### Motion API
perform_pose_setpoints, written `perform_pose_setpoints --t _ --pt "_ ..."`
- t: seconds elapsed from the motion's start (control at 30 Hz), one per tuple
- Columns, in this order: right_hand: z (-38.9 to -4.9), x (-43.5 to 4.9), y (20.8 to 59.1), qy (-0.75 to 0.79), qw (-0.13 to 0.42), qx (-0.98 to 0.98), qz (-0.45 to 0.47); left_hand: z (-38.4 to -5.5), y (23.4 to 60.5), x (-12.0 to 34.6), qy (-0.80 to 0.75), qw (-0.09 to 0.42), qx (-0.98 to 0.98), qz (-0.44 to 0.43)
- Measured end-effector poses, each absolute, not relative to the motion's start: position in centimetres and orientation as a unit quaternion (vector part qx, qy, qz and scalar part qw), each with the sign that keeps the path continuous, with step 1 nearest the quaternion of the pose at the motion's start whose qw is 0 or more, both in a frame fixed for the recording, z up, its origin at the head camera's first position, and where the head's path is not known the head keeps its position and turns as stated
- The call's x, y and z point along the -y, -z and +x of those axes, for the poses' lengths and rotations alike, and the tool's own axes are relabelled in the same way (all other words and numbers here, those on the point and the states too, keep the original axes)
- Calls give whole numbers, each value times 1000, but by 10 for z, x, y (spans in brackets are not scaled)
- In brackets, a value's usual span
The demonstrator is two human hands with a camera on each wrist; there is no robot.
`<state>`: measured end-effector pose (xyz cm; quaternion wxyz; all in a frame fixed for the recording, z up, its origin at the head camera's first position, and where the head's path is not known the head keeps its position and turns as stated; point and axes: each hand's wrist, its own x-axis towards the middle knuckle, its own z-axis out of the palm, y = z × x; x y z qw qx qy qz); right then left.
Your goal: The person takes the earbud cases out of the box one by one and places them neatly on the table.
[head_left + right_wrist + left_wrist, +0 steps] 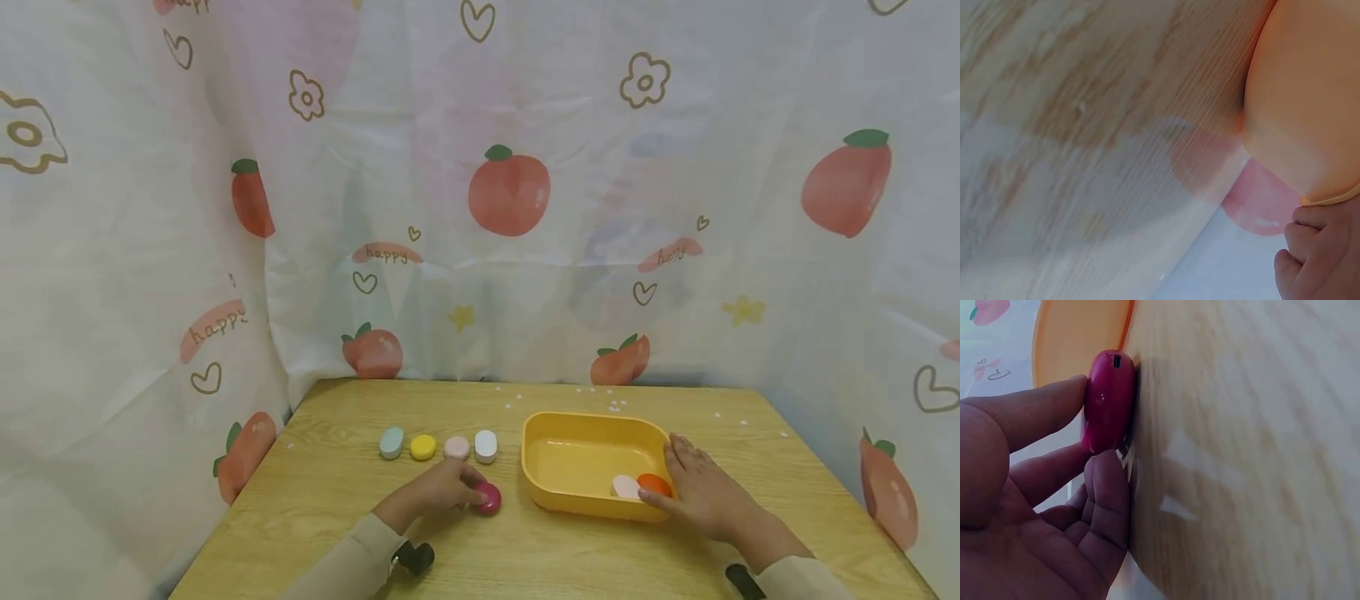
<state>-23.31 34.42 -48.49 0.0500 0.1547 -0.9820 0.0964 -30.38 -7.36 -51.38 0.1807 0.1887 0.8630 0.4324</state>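
Observation:
A small round magenta case stands on the wooden table, left of a yellow plastic basin. My left hand pinches this case between thumb and fingers; a small dark slot shows on its edge in the left wrist view. At the basin's right end, my right hand rests against the rim with fingers extended and the thumb over the front corner. Inside the basin, near that thumb, lie a pale pink case and an orange case. The right wrist view shows only part of the right hand's fingers.
Behind the left hand stands a row of small cases: pale green, yellow, light pink and white. A printed curtain closes off the table's back and sides. Small white specks dot the table's far part.

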Motion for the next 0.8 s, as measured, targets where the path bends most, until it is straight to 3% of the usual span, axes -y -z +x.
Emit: perform_pose_setpoints --t 0.47,0.8 --pt "-234 -343 485 -101 48 981 155 -303 508 78 -429 185 -859 209" --pt "-235 -344 484 -111 39 981 154 -313 500 77 -450 159 -855 203"
